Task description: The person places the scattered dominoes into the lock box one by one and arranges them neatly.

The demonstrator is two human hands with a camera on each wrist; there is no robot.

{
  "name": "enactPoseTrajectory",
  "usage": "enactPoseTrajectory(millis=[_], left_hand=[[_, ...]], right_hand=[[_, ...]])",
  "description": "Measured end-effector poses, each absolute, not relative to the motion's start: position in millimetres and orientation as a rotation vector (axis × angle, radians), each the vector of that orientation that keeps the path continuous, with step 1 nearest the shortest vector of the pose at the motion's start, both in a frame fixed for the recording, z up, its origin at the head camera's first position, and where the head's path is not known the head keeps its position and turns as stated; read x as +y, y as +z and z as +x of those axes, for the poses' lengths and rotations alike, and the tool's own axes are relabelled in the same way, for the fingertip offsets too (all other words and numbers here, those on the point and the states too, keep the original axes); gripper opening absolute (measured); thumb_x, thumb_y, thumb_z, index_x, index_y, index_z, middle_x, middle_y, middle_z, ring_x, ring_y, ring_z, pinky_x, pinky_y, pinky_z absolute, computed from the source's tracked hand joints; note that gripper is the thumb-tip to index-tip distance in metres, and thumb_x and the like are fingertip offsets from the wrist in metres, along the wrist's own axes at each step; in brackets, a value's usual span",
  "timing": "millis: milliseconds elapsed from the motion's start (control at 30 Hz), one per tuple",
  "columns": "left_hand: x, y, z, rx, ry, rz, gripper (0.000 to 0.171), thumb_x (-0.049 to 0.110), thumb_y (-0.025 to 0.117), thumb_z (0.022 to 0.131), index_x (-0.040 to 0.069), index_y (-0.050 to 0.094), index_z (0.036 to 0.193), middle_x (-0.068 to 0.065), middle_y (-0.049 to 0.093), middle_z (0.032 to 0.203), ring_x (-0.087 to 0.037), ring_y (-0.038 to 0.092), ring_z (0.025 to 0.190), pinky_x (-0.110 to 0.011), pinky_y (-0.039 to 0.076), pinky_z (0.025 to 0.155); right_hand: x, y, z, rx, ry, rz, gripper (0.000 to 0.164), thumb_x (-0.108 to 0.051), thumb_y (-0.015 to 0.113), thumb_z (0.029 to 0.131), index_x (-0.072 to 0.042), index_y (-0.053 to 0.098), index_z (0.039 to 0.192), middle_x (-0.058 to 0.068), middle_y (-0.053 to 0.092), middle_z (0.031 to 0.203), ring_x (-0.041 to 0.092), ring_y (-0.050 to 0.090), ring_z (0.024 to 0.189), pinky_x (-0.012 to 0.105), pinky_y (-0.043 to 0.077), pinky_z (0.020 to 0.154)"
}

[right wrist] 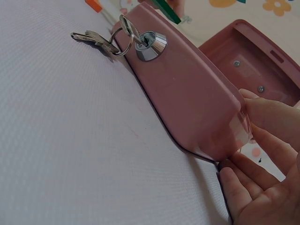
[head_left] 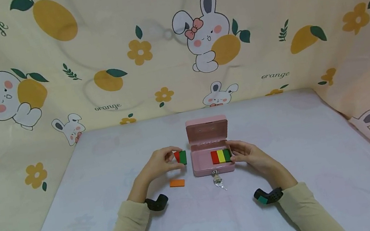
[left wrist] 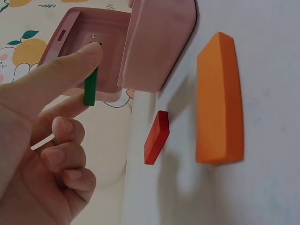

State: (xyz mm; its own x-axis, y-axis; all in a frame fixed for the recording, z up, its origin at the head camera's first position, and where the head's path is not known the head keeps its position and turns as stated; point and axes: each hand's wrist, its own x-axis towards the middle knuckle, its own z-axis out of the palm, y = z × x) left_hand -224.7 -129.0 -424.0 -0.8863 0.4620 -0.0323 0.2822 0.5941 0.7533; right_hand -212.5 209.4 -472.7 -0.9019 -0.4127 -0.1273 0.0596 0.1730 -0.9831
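Green block [head_left: 183,157] pinched end to end by fingers of left hand [head_left: 159,162], just left of open pink box [head_left: 202,172], long axis front-to-back. Right hand [head_left: 252,155] grips box's far end.

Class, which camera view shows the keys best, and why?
The right wrist view: the keys appear large and close, by the lock of the pink box. The head view shows them small, in front of the box; the left wrist view does not show them.

Pink box [left wrist: 161,42] cut off by the left wrist view's top edge, its contents hidden there
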Motion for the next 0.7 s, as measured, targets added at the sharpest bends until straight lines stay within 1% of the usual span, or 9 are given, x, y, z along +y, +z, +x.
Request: enactPoseTrajectory(millis=[267, 400, 567, 700], left_hand=[[-122, -424, -225, 2.58, 1.181, 0.607, 0.047, 0.022, 0.081, 0.077, 0.01, 0.064, 0.119, -0.002, 0.041, 0.072, -0.013, 0.04, 0.07, -0.021, 0.032, 0.063], [-118, -425, -225, 2.586, 1.19, 0.633, 0.046, 0.021, 0.081, 0.077, 0.009, 0.064, 0.117, -0.002, 0.041, 0.071, -0.012, 0.04, 0.068, -0.021, 0.032, 0.063], [-113, -426, -225, 2.571, 1.19, 0.633, 0.047, 0.023, 0.081, 0.077, 0.009, 0.063, 0.119, -0.001, 0.042, 0.07, -0.012, 0.041, 0.067, -0.021, 0.033, 0.063], [-108, -428, -225, 2.548, 1.213, 0.653, 0.048, 0.023, 0.08, 0.078, 0.009, 0.063, 0.12, -0.007, 0.045, 0.071, -0.011, 0.041, 0.066, -0.02, 0.034, 0.063]], right_hand=[[210, -473, -213, 2.087, -1.788, -0.346, 0.065, -0.014, 0.064, 0.091, -0.003, 0.033, 0.148, 0.021, 0.029, 0.156, 0.04, 0.025, 0.147, 0.01, 0.041, 0.1], [211, -474, -213, 2.092, -1.777, -0.332, 0.065, -0.014, 0.064, 0.091, -0.005, 0.034, 0.148, 0.02, 0.03, 0.156, 0.038, 0.026, 0.147, 0.012, 0.04, 0.102], [210, -474, -213, 2.108, -1.759, -0.336, 0.064, -0.014, 0.063, 0.092, -0.006, 0.034, 0.148, 0.019, 0.031, 0.156, 0.038, 0.026, 0.147, 0.015, 0.04, 0.105], [210, -475, -213, 2.111, -1.762, -0.344, 0.064, -0.014, 0.063, 0.092, -0.005, 0.033, 0.148, 0.019, 0.031, 0.156, 0.038, 0.026, 0.147, 0.015, 0.04, 0.104]])
